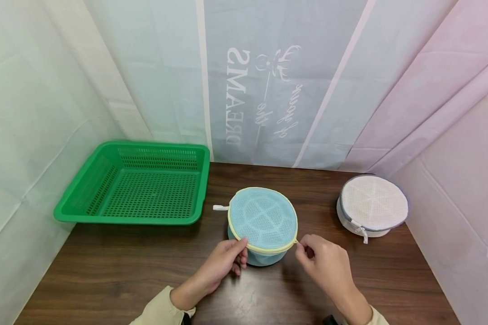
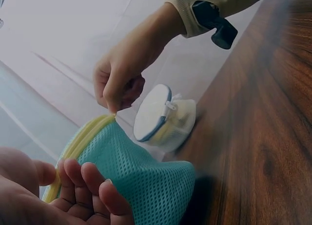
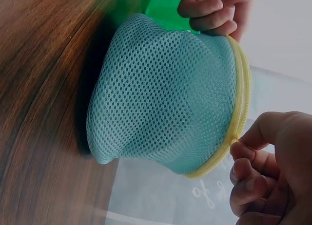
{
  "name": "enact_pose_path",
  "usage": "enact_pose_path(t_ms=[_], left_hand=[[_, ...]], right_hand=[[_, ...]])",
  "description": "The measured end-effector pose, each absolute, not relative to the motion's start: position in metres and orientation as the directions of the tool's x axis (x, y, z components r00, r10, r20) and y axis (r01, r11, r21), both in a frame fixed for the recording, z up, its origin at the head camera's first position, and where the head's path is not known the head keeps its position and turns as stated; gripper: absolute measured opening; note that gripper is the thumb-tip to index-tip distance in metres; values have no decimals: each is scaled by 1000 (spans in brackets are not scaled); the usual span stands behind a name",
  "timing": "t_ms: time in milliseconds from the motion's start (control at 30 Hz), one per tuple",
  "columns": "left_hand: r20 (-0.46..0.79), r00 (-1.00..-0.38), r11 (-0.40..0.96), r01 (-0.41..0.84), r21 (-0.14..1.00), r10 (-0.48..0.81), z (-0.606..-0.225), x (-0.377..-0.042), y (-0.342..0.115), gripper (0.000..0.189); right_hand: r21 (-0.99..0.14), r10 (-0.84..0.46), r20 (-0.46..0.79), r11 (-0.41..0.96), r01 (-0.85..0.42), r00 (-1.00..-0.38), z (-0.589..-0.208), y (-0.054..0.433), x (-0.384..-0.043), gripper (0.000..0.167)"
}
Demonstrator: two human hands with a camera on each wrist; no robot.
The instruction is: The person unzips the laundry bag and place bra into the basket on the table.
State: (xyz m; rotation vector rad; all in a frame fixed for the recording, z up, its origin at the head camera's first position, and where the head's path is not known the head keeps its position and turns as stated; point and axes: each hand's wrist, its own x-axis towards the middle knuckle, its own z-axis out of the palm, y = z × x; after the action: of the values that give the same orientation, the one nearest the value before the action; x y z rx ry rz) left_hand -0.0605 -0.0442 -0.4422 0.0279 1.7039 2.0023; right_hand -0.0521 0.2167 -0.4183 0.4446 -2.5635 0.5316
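Observation:
A round light-blue mesh laundry bag [image 1: 263, 215] with yellow zipper trim stands upright on the wooden table. Its lid lies over the top. My left hand [image 1: 221, 264] pinches the yellow rim at the bag's near left, thumb on top. At the near right of the rim, my right hand [image 1: 327, 262] pinches the small zipper pull [image 3: 235, 140] between thumb and forefinger. The right wrist view shows the yellow zipper [image 3: 241, 98] running along the rim between both hands. A white loop tab [image 1: 221, 207] sticks out at the bag's left.
A green plastic basket [image 1: 199, 198] with perforated sides stands at the back left. At the right sits a white round mesh laundry bag [image 1: 375, 203] with blue-grey trim and a white pull tab. Printed cloth [image 1: 162, 67] hangs behind and along both sides of the table [image 1: 126, 271].

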Motion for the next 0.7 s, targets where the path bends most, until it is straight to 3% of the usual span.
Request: enact_pose_path(t_ms=[333, 700], left_hand=[[-301, -879, -60, -346, 936, 370, -441, -59, -45, 28], [-311, -867, -100, -376, 921, 388, -441, -60, -44, 35]], right_hand=[[-282, -243, 541, 849, -446, -805, -418, 208, -45, 34], [-292, -281, 546, 819, -494, -789, -418, 198, -38, 34]])
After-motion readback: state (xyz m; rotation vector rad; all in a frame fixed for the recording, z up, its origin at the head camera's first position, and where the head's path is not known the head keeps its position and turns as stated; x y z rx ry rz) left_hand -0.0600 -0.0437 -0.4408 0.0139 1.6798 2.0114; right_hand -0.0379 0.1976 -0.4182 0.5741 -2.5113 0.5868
